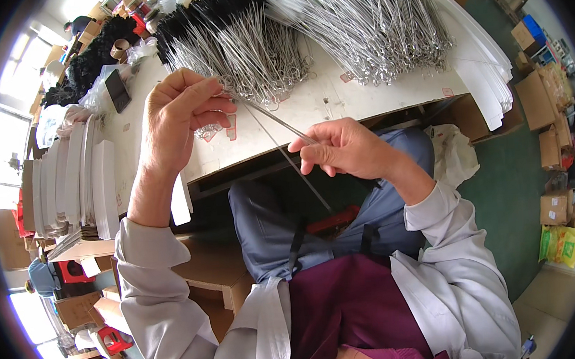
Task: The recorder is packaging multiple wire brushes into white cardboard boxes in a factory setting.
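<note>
My left hand [179, 117] is raised over the table's near edge, thumb and fingers pinched on thin metal wires [272, 117]. These slant down to my right hand [348, 150], whose thumb and fingers close on their other end. Another long thin wire [293, 163] runs down from near my left fingers towards my lap. Beyond my hands lies a pile of black-bristled wire brushes [248, 51] with looped wire ends facing me. To its right is a heap of pale-bristled wire brushes [384, 38], also with loops.
White card strips stand in a row [73, 181] on the left, and more white strips [480, 72] lie at the table's right end. A dark phone [117, 91] rests on the white table [259, 139]. Cardboard boxes [537, 101] are stacked at the right.
</note>
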`<state>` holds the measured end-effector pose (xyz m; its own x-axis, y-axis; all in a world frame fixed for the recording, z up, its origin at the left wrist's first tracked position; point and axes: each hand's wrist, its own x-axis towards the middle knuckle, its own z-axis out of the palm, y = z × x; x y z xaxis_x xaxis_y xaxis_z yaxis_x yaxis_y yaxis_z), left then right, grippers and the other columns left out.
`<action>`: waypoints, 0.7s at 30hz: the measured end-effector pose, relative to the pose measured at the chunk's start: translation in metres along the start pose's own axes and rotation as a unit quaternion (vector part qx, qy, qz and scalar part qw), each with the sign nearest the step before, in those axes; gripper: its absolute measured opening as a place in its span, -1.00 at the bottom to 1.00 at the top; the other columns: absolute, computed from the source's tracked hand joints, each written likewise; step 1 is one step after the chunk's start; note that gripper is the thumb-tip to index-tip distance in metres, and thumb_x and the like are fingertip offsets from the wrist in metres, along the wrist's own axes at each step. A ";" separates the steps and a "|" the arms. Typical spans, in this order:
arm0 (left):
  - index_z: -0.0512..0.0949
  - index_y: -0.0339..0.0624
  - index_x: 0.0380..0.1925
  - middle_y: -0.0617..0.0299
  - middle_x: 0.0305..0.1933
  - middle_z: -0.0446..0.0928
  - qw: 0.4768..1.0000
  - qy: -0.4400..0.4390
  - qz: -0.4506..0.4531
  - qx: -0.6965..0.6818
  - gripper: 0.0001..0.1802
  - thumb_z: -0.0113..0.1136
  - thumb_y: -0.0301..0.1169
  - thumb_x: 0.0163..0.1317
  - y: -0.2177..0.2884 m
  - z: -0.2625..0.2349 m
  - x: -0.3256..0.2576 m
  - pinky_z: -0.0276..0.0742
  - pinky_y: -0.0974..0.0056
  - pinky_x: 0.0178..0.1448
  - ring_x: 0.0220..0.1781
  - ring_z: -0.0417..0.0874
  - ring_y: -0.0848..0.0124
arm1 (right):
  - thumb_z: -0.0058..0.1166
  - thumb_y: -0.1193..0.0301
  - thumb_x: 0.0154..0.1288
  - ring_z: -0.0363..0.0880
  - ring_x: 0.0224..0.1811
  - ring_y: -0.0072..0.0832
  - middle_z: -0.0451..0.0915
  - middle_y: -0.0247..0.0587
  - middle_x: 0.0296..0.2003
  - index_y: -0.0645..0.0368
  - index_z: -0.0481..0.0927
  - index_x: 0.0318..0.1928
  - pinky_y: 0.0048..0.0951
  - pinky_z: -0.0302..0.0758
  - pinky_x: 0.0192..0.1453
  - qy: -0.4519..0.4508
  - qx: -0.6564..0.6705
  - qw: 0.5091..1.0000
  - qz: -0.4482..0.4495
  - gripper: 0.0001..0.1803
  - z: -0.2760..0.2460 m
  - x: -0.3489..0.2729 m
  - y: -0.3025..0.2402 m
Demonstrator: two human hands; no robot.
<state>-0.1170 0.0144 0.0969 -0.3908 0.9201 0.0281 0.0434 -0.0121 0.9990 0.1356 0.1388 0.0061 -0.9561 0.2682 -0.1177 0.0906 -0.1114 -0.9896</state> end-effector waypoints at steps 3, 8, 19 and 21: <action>0.55 -0.33 -0.32 -0.02 -0.31 0.69 1.000 -0.016 -0.005 -0.023 -0.81 0.20 -0.41 0.41 0.004 0.007 -0.004 0.74 0.24 -0.25 -0.29 0.81 0.25 | 0.22 0.13 0.49 0.46 -0.43 -0.78 0.66 -0.38 -0.37 0.34 0.59 0.18 -0.67 0.41 -0.38 0.021 -0.010 1.000 -0.010 -0.48 0.012 -0.003 0.010; 0.53 -0.32 -0.31 -0.05 -0.29 0.69 0.998 -0.051 0.000 -0.043 -0.82 0.16 -0.41 0.43 0.018 0.024 -0.011 0.73 0.22 -0.27 -0.29 0.82 0.22 | 0.22 0.09 0.49 0.28 -0.47 -0.79 0.44 -0.58 -0.42 0.29 0.62 0.18 -0.68 0.26 -0.39 0.069 -0.030 0.991 -0.108 -0.48 0.017 -0.002 0.019; 0.53 -0.32 -0.29 -0.07 -0.26 0.70 0.998 -0.036 -0.008 -0.056 -0.85 0.17 -0.44 0.42 0.012 0.025 -0.013 0.73 0.20 -0.24 -0.26 0.81 0.19 | 0.14 0.23 0.56 0.58 -0.32 -0.70 0.63 -0.39 -0.41 0.28 0.69 -0.18 -0.60 0.55 -0.20 0.030 0.066 0.995 -0.064 -0.67 0.003 -0.011 0.017; 0.54 -0.34 -0.28 -0.01 -0.29 0.68 0.997 -0.038 -0.007 -0.063 -0.86 0.17 -0.46 0.41 0.003 0.019 -0.012 0.73 0.20 -0.23 -0.26 0.80 0.22 | 0.14 0.23 0.56 0.57 -0.36 -0.71 0.63 -0.43 -0.41 0.30 0.67 -0.18 -0.57 0.53 -0.24 0.035 0.029 0.999 -0.001 -0.67 -0.002 -0.017 0.007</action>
<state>-0.0947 0.0110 0.0992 -0.3192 0.9475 0.0159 -0.0788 -0.0433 0.9960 0.1527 0.1356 0.0014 -0.9345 0.3343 -0.1224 0.0697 -0.1654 -0.9838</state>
